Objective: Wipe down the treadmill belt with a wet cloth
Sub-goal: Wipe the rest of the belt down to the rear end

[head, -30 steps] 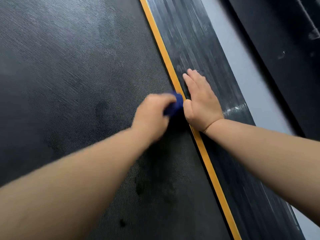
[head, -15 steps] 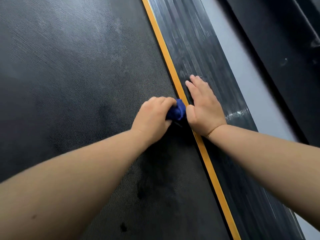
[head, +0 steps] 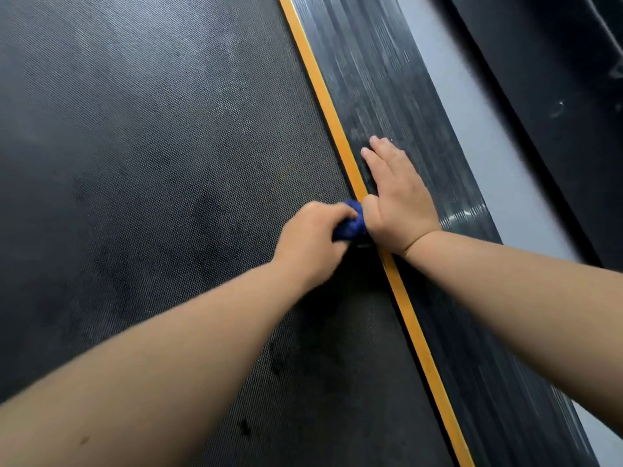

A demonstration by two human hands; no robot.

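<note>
Cloth point(head: 350, 225) was clamped in curled fingers of your left hand point(head: 310, 241), on belt point(head: 151, 146) just left of orange stripe point(head: 323, 96). Right hand point(head: 397, 203) lay flat right of stripe, fingers together. Risk: small wad could skip belt edge.

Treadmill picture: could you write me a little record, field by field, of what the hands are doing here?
surface: treadmill belt, black and textured
left hand: grips a bunched blue cloth at the belt's right edge
right hand: flat, fingers straight, resting on the ribbed side rail
divider: orange stripe between belt and rail
marks: dark spots on the belt near the left forearm
</note>
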